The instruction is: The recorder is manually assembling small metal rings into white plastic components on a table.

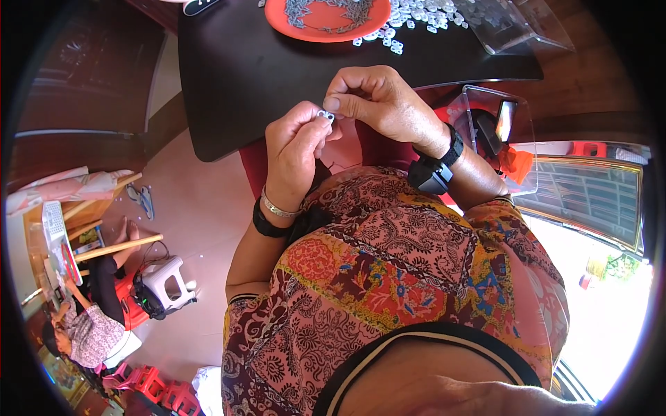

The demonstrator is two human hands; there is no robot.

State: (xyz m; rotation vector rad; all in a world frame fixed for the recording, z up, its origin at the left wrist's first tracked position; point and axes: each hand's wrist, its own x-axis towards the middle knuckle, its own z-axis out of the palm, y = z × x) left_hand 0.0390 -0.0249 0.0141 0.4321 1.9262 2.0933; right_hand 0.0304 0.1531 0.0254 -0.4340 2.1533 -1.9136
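Observation:
My left hand [295, 145] pinches a small white plastic piece with holes [325, 115] between thumb and fingertips, just off the near edge of the dark table. My right hand [381, 100] is beside it, thumb and forefinger closed right at the piece. Whatever those right fingertips hold, if anything, is too small to make out. Beyond my hands an orange-red plate [326, 35] carries a heap of small grey metal pieces that look like screws [331, 15]. Many similar white pieces [420, 15] lie loose on the table to the plate's right.
The dark table [232, 83] stretches ahead, with a clear plastic holder [510, 31] at its far right. A clear bin [531, 139] with an orange item [517, 164] stands by my right forearm. At left, another person [97, 333] sits near a white stool [166, 284].

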